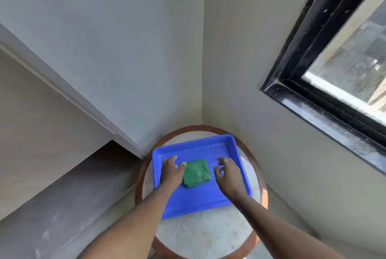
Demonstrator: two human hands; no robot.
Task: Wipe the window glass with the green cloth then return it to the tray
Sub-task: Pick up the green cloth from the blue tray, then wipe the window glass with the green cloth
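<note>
We see the fingers [171,159] of the left hand [171,172] spread flat and loosely apart, gripping nothing, with the thumb lying on the left edge of the green cloth [197,172]. The fingers [221,162] of the right hand [228,173] are likewise splayed and slightly curled, empty, hovering just beside the cloth's right edge without clearly touching it. The cloth itself lies folded into a rough square between our two hands, resting on the floor of the blue tray [200,202] (a shallow rectangular one with a raised rim). We note the tray sits a little askew on a small round table [204,235] with a pale stone-like top and a brown wooden rim. The table stands tucked into a corner where two plain walls meet. Both bare forearms reach in from the bottom of the view. Up on the right wall we find the window [355,53] with its black frame; its glass looks hazy, and the view through it is blurred. To the left a grey ledge or step runs along the wall.
</note>
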